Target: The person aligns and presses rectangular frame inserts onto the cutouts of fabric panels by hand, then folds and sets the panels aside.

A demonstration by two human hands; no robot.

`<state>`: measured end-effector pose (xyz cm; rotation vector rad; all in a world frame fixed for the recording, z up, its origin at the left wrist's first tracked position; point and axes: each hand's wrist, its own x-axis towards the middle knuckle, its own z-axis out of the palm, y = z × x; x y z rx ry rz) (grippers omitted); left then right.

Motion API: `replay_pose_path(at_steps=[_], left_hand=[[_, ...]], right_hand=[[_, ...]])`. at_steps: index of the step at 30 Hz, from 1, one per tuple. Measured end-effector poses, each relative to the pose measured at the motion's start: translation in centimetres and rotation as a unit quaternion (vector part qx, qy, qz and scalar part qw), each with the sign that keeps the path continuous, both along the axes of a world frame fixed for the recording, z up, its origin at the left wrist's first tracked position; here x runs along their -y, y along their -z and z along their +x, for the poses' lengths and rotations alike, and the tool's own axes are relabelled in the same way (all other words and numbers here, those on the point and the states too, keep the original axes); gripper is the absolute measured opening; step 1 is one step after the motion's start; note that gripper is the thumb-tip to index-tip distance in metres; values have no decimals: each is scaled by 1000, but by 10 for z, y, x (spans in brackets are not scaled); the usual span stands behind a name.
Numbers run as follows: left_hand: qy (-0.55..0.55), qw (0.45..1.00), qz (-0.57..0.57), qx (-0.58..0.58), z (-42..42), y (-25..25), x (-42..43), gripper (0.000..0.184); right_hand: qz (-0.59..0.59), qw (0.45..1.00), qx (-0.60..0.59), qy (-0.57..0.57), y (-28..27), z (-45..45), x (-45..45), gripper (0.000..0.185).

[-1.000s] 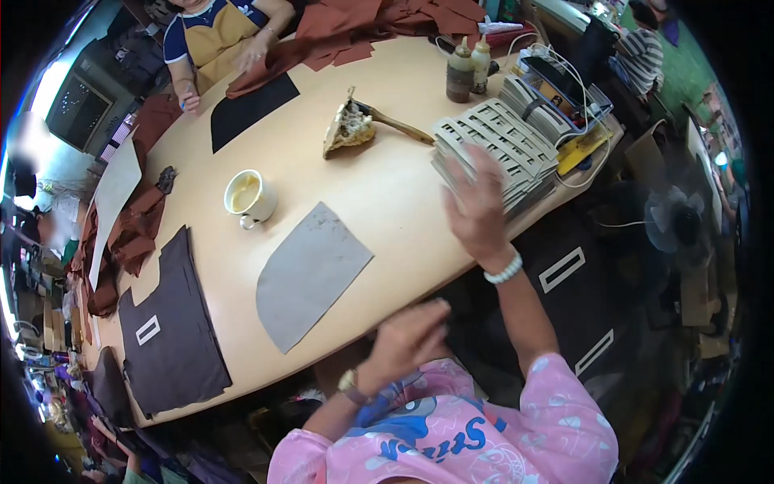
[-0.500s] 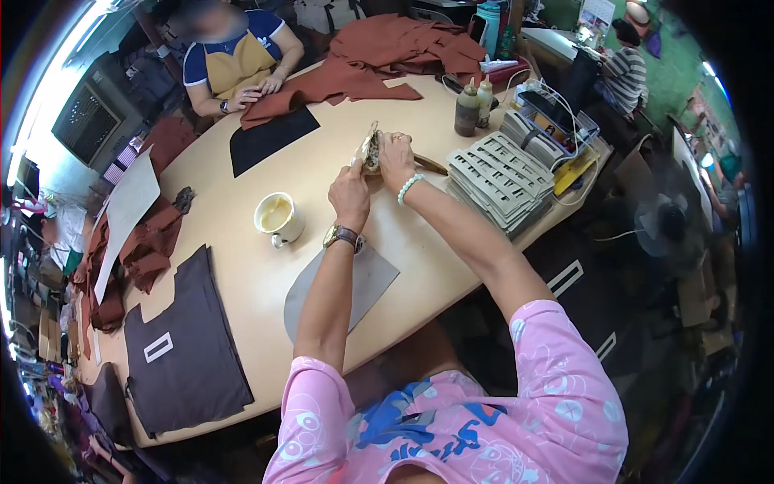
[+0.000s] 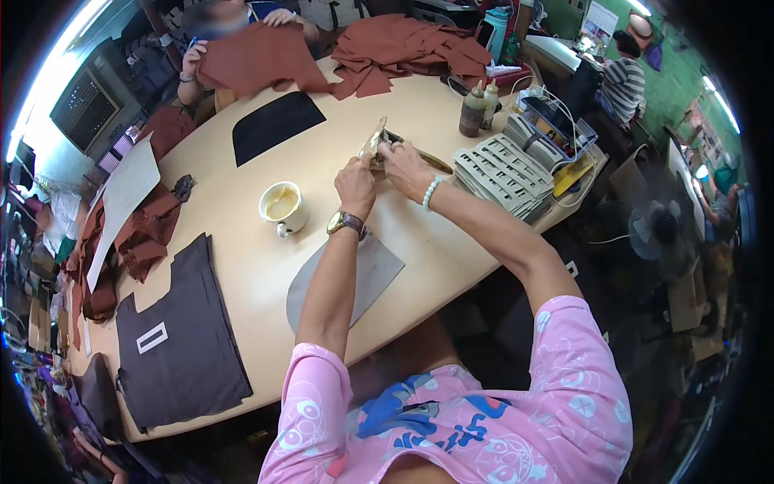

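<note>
My left hand [image 3: 355, 184] is closed round the near side of a small pale-gold, pouch-like thing [image 3: 373, 145], held above the table. My right hand [image 3: 405, 168] meets it from the right with bent fingers pinched at its opening; what those fingertips grip is hidden. Behind the right hand shows part of a long dark-brown and tan item [image 3: 434, 162]. A flat grey panel with a rounded end [image 3: 367, 278] lies partly under my left forearm. To the left stands a white mug [image 3: 284, 211] with a yellowish, creamy content.
Dark panels [image 3: 185, 347] are stacked at the left, and a black piece [image 3: 276, 127] lies farther back. Card strips [image 3: 504, 173], squeeze bottles [image 3: 472, 111] and a wire basket [image 3: 576, 133] occupy the right. Across the table a co-worker holds up rust-red material [image 3: 262, 56].
The co-worker has raised the rust-red material off the table. My right hand's fingers have shifted on the pouch-like thing and that wrist has moved slightly right. The view has shifted a little.
</note>
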<state>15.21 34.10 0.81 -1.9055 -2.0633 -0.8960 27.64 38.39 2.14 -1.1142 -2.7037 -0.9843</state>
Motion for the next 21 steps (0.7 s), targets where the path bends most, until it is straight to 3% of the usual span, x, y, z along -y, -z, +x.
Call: replay_pose_path(at_steps=[7, 9, 10, 11, 12, 14, 19, 21], left_hand=[[48, 997, -61, 14, -11, -13, -2, 25], [55, 996, -64, 22, -9, -18, -6, 29], [51, 997, -47, 24, -8, -18, -6, 32], [44, 998, -30, 26, -7, -18, -6, 35], [55, 997, -42, 16, -5, -20, -5, 38], [67, 996, -62, -3, -2, -24, -4, 43], [69, 996, -44, 27, -1, -20, -1, 47], [87, 996, -30, 12, -4, -22, -2, 47]], right_hand=[[-127, 978, -143, -83, -10, 46, 20, 51], [-281, 891, -355, -41, -6, 44, 9, 60], [-348, 820, -454, -20, 0, 42, -2, 65], [-501, 628, -595, -24, 15, 36, -20, 68], [-579, 475, -662, -41, 11, 33, -21, 70], [-679, 129, -718, -79, -1, 22, -26, 75], [-689, 125, -705, -114, 34, -13, -28, 77], [-699, 197, -683, -76, 34, -8, -26, 77]])
